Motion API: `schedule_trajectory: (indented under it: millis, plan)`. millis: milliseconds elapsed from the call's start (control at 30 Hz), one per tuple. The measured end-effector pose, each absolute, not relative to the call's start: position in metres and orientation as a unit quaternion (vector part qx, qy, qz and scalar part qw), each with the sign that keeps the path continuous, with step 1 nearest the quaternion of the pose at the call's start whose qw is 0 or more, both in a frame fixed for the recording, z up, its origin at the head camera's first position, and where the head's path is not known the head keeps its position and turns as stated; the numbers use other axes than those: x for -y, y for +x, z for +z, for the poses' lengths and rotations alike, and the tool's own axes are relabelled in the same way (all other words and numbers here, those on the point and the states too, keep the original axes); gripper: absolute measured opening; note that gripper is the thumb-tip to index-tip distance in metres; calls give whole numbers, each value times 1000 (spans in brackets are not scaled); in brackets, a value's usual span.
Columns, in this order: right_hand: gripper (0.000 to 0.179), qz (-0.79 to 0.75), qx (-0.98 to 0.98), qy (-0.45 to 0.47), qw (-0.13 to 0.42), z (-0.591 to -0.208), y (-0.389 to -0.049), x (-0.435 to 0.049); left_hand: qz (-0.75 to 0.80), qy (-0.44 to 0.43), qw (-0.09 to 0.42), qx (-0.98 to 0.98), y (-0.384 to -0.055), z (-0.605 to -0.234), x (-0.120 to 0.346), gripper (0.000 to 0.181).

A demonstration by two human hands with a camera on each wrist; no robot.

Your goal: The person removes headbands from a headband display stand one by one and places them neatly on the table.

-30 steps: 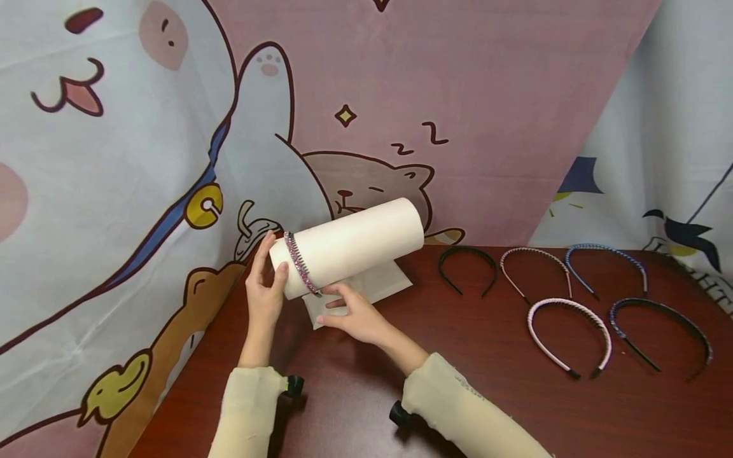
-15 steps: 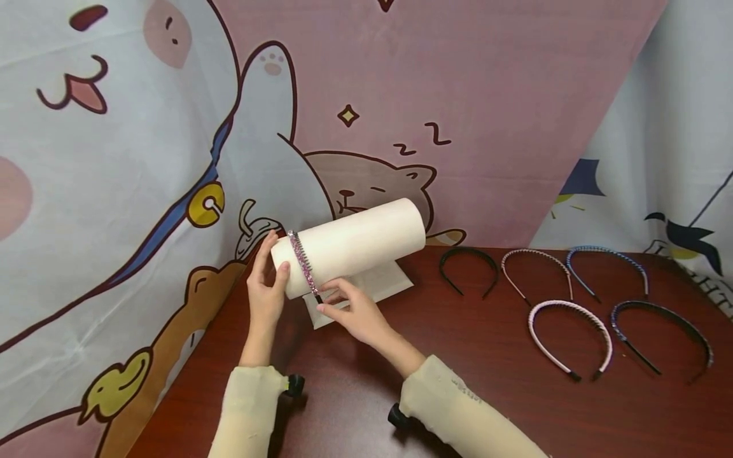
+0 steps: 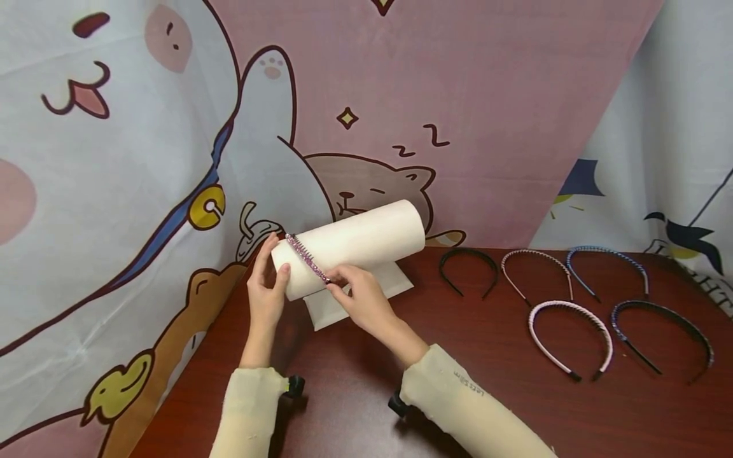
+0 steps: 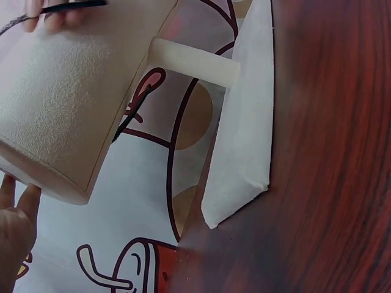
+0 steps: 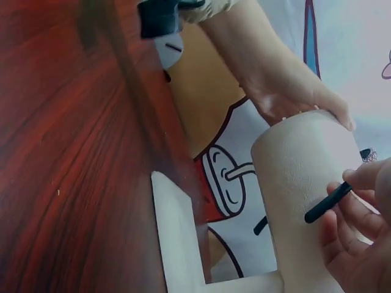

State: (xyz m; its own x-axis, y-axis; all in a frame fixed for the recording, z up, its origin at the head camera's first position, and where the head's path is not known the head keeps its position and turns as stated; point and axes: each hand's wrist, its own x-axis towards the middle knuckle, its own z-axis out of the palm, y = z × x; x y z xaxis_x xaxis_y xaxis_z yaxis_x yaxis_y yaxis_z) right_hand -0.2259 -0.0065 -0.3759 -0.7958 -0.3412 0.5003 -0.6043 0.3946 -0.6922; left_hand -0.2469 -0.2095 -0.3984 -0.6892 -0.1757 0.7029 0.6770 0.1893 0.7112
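Note:
A white padded cylinder stands on a flat white base, a headband display stand. My left hand holds the cylinder's left end, thumb on the near side and fingers on the far side. A pink glittery toothed headband lies slantwise over the cylinder near that end. My right hand pinches the headband's near end between thumb and fingers. In the right wrist view its black tip sticks out past the fingers. The headband's other black tip shows beyond the cylinder in the left wrist view.
On the dark red-brown table, several headbands lie at the right: a black one, a thin pinkish one, a blue one, a pale pink one and a dark blue one. A cartoon-printed cloth hangs behind.
My right hand has closed its pinch on the headband's near end and drawn it up and rightward along the cylinder, so the headband slants more. The left hand keeps its place.

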Motion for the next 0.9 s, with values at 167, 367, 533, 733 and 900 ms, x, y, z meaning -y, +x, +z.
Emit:
schedule_trajectory:
  millis: [167,367,533,733,900]
  plan:
    - [12,448,837,268,164,-372,-229,4,-610,-178,349,689,-247,-399,209,52]
    - [12,389,857,255,222,-364,-235,-5,-602,-166,348,699,-246,-396,207,52]
    - [14,378,868,226,231,-362,-240,-16,-605,-163,342,700,-234,-382,202,50]
    - [13,406,867,173,231,-362,-243,-31,-604,-163,337,703,-225,-374,197,49]
    - [15,420,865,137,236,-360,-248,-46,-606,-164,339,701,-233,-382,201,50]
